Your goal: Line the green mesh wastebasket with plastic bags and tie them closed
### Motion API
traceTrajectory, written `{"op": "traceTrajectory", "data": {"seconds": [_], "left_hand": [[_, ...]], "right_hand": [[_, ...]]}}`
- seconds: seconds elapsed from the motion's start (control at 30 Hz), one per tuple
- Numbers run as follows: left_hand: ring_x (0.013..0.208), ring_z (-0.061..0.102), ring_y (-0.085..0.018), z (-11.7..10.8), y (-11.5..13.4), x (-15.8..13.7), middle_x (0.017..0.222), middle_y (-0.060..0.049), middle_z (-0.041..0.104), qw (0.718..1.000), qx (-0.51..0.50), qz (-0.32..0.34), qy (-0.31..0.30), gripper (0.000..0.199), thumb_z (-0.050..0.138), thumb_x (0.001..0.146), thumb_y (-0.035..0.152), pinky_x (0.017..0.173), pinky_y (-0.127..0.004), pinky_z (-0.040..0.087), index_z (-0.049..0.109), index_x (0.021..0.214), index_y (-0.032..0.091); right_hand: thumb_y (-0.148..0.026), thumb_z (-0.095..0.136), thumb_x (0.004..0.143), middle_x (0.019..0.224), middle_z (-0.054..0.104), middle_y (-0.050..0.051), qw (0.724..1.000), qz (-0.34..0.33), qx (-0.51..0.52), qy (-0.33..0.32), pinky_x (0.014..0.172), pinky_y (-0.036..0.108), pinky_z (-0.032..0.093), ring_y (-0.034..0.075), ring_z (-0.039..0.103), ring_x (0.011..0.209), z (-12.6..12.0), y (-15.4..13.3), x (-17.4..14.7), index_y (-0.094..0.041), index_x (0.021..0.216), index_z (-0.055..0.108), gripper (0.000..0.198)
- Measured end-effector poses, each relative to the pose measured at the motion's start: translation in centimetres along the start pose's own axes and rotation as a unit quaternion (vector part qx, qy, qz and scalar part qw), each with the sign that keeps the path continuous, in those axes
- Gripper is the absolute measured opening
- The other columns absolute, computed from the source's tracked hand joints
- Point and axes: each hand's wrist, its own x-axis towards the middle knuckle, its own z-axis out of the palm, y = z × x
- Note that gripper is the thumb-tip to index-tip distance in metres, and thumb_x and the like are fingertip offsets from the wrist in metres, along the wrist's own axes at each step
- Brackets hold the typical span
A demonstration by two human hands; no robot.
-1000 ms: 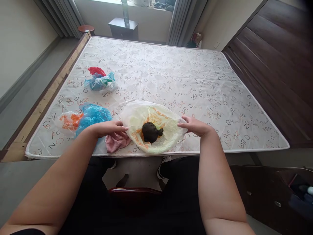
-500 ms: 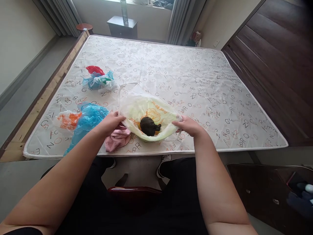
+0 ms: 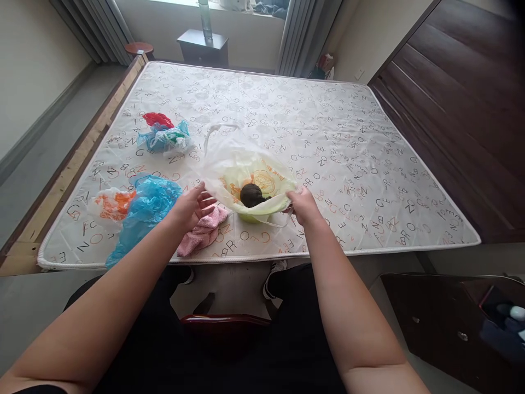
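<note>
A white plastic bag (image 3: pixel 229 156) stands on the mattress with its mouth spread wide. Its lower part looks yellow-green, with orange print. Inside rests a dark, round bundle (image 3: pixel 251 195) that tapers to a bumpy end on the right; its kind is unclear. My right hand (image 3: pixel 305 207) pinches the bag's right rim. Against the left rim, my left hand (image 3: pixel 191 207) has its fingers apart, the thumb close to the plastic. A pink cloth (image 3: pixel 200 232) lies beneath and beside my left hand. A blue plastic bag (image 3: pixel 150 202) spreads out left of that hand.
An orange-and-white plastic bag (image 3: pixel 116 204) adjoins the blue one. Farther back sit crumpled red, blue and white bags (image 3: pixel 166 137). All lie on the letter-patterned mattress (image 3: pixel 369 180). A nightstand (image 3: pixel 203 48) with a bottle (image 3: pixel 205 22) stands beyond, and a dark headboard (image 3: pixel 463 120) rises at right.
My left hand's fingers have spread from their pinch on the rim. My right hand has moved slightly left with the bag's edge, and the dark bundle sits a little farther back.
</note>
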Motion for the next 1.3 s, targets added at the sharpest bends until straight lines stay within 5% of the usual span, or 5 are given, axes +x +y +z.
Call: {"op": "traceTrajectory", "data": {"seconds": [0.17, 0.37, 0.8, 1.03, 1.3], "left_hand": [[0.099, 0.076, -0.024, 0.8, -2.0, -1.0, 0.114, -0.009, 0.074, 0.991, 0.062, -0.04, -0.109, 0.048, 0.092, 0.072, 0.039, 0.077, -0.032, 0.062, 0.061, 0.104, 0.021], [0.105, 0.075, -0.023, 1.6, -3.3, -0.7, 0.115, -0.007, 0.075, 0.997, 0.007, -0.001, -0.074, 0.057, 0.093, 0.072, 0.03, 0.079, -0.032, 0.061, 0.057, 0.116, 0.025], [0.049, 0.056, -0.01, 1.6, -3.2, -0.2, 0.065, 0.001, 0.063, 0.998, 0.04, -0.047, -0.017, 0.034, 0.088, 0.075, 0.024, 0.045, -0.02, 0.043, 0.056, 0.087, 0.02], [0.056, 0.063, -0.012, 0.8, -2.7, -0.2, 0.073, -0.01, 0.071, 0.972, 0.198, -0.103, -0.08, 0.028, 0.079, 0.086, 0.037, 0.049, -0.021, 0.047, 0.068, 0.077, 0.013], [0.066, 0.065, -0.014, 1.0, -3.1, -0.8, 0.085, -0.011, 0.075, 0.981, 0.151, -0.051, -0.107, 0.042, 0.08, 0.081, 0.052, 0.054, -0.022, 0.047, 0.063, 0.068, 0.016]], "right_hand": [[-0.03, 0.074, 0.082, 0.097, 0.07, 0.001, 0.999, 0.013, 0.03, -0.023, 0.059, 0.036, 0.067, 0.017, 0.071, 0.071, 0.0, 0.4, 0.4, -0.026, 0.106, 0.051, 0.033], [-0.027, 0.072, 0.086, 0.095, 0.071, 0.003, 0.998, 0.012, 0.022, -0.051, 0.055, 0.032, 0.064, 0.016, 0.069, 0.066, 0.1, 0.3, 0.2, -0.023, 0.106, 0.055, 0.026], [-0.049, 0.065, 0.099, 0.092, 0.077, 0.01, 0.987, 0.081, -0.007, -0.135, 0.055, 0.032, 0.063, 0.021, 0.076, 0.063, -0.1, -0.1, -0.4, -0.02, 0.108, 0.06, 0.031], [-0.048, 0.065, 0.098, 0.088, 0.074, 0.006, 0.992, 0.044, 0.007, -0.12, 0.059, 0.033, 0.065, 0.016, 0.069, 0.059, -0.5, -0.5, -0.3, -0.021, 0.107, 0.06, 0.029], [-0.03, 0.081, 0.08, 0.111, 0.073, 0.0, 0.971, -0.025, 0.121, -0.202, 0.078, 0.028, 0.064, 0.014, 0.073, 0.087, -0.5, -1.0, -1.1, -0.028, 0.115, 0.056, 0.043]]}}
